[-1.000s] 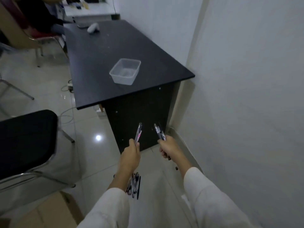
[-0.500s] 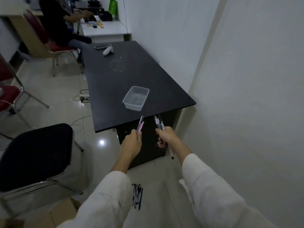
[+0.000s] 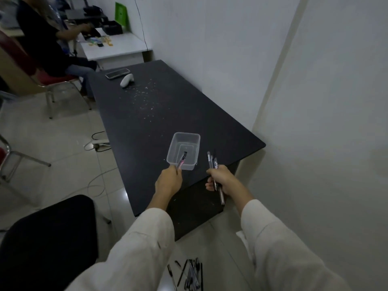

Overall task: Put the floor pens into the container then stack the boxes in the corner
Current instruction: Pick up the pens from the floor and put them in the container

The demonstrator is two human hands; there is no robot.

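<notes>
Left hand [image 3: 169,181] grips thin, light pink-tipped plastic pens [image 3: 182,161] over the clear plastic container [image 3: 195,143] near the black table's [image 3: 147,114] front edge; right hand [image 3: 222,178] clutches several stiff dark pens [image 3: 212,162] mid-barrel.

The black desk [image 3: 159,114] carries a clear container [image 3: 190,139], a phone [image 3: 117,73] and a white controller [image 3: 126,80]; loose pens [image 3: 192,274] lie on the tiled floor [image 3: 63,148].

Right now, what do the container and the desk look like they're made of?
The container looks like thin clear plastic: the dark desk shows through its walls and its rim is rounded. The desk looks like black matte laminate board, though the dim light leaves that open: flat, dull, sharp-edged, with pale specks on top.
</notes>
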